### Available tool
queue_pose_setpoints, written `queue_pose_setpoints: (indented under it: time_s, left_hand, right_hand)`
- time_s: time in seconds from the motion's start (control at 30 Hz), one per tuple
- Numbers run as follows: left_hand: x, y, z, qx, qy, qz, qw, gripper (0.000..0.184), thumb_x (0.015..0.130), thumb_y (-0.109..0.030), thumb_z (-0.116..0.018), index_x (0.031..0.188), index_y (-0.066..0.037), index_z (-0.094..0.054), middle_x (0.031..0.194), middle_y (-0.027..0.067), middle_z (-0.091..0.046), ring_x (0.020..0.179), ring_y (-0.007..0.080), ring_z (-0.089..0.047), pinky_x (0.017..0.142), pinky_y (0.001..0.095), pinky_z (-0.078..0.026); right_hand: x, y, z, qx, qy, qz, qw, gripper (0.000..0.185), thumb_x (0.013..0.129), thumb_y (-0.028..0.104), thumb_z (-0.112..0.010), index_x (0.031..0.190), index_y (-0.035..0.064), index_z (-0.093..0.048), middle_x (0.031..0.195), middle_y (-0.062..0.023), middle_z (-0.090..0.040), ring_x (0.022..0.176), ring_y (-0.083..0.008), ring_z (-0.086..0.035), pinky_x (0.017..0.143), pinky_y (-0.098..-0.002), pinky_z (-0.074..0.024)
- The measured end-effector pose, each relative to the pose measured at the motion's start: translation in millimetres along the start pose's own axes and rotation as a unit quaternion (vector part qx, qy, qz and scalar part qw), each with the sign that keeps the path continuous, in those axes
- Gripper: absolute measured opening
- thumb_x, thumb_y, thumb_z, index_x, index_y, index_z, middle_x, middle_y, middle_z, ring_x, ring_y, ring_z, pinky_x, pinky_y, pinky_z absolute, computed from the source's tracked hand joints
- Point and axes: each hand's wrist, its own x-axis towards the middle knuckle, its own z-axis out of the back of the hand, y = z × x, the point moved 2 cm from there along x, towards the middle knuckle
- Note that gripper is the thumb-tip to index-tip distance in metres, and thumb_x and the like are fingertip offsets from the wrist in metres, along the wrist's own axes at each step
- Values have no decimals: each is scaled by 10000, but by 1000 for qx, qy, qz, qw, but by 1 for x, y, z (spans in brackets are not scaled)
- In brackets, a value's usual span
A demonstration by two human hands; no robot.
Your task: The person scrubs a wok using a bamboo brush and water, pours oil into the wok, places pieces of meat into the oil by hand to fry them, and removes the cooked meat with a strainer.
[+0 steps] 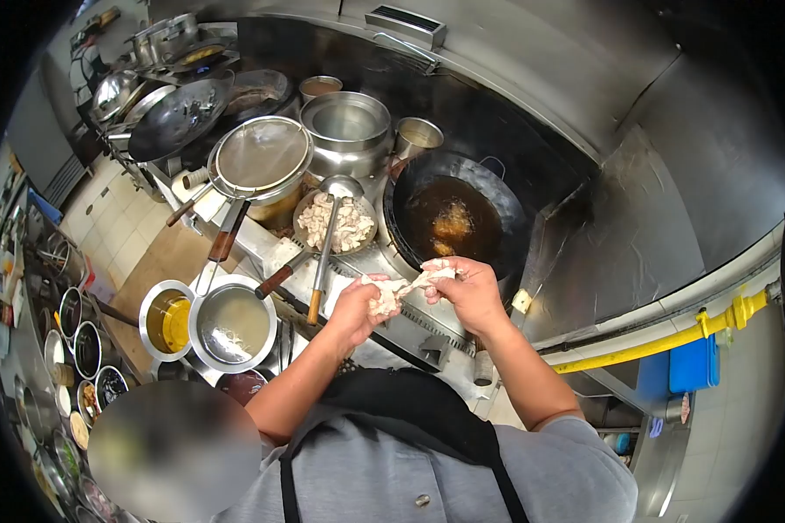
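Pale, coated raw meat pieces (387, 296) are gripped in my left hand (354, 312), with the fingers curled round them. My right hand (473, 298) pinches another end of the pale meat (436, 275), and a thin strip spans the gap between both hands. Just beyond my hands is a black wok (508, 202) of dark oil, where a golden-brown piece (452, 228) bubbles. To the left, a strainer with pale meat pieces (351, 228) rests on the counter. A wooden-handled ladle (324, 254) lies across it.
Behind the strainer stand a steel pot (344, 144) and a round mesh sieve (262, 155). Left of me are a bowl of cloudy liquid (235, 324) and a pot of yellow oil (173, 319). A yellow pipe (654, 342) runs along the right.
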Motion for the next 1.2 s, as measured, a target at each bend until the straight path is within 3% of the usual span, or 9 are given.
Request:
queue_pose_setpoints:
  time_s: [0.1,0.17,0.3,0.4,0.53,0.63,0.8,1.13,1.2]
  left_hand:
    - [-2,6,-2,-113,66,71,989,342,802,-18,-451,1134,2,-532,1057,163,-627,932,298,-646,803,426,-564]
    - [-11,2,-16,-120,86,72,986,336,812,-11,-485,1145,13,-531,1072,161,-633,940,276,-650,816,395,-560]
    - [-15,3,-26,51,63,-1,997,306,817,31,-611,1112,-17,-546,1020,118,-648,861,214,-666,738,341,-579]
    - [-11,6,-27,135,2,-31,990,319,793,66,-643,1082,-22,-543,965,101,-650,798,197,-663,656,319,-584]
    - [-8,9,-29,146,25,-49,988,304,765,82,-667,1029,-19,-552,879,95,-644,725,182,-648,582,304,-569]
    - [-2,14,-25,163,26,-67,984,290,752,85,-652,1007,-17,-560,838,93,-637,683,183,-638,541,304,-545]
    - [1,20,-23,145,-31,-44,988,271,738,68,-624,988,-15,-563,826,87,-629,657,187,-623,511,307,-504]
    - [25,16,10,0,-92,20,996,247,803,-3,-596,1041,-29,-535,886,75,-619,745,199,-625,627,315,-539]
    - [18,10,9,17,-96,30,995,251,813,-11,-591,1056,-24,-531,951,82,-626,859,218,-643,702,331,-556]
  right_hand:
    - [6,-17,6,11,32,-31,999,255,826,-10,-598,1077,-47,-626,892,-102,-645,747,-139,-618,688,-269,-513]
    - [5,-27,1,-322,81,105,937,313,858,68,-633,1155,-6,-566,1004,-82,-585,867,-151,-603,741,-283,-507]
    - [-3,-38,-4,-433,98,130,886,320,825,141,-590,1090,-24,-519,1052,-250,-546,1002,-387,-561,864,-437,-458]
    - [-1,-47,0,-536,92,107,832,264,843,146,-546,1044,-23,-519,998,-246,-584,953,-399,-579,843,-449,-458]
    - [-5,-41,2,-537,84,98,834,222,822,149,-548,963,-23,-543,879,-229,-620,856,-413,-598,781,-459,-464]
    - [-9,-41,7,-410,101,52,905,185,807,153,-546,870,-19,-570,773,-206,-617,738,-359,-611,687,-427,-470]
    - [-19,-44,15,-311,34,70,947,174,801,168,-556,814,-3,-587,673,-122,-563,619,-171,-530,593,-332,-442]
    - [-32,-19,16,-183,18,116,976,121,876,94,-503,879,19,-597,717,-19,-560,630,-101,-509,568,-280,-424]
    - [-28,-9,19,-55,6,4,998,121,933,119,-515,941,28,-595,725,-1,-543,631,-73,-494,575,-241,-419]
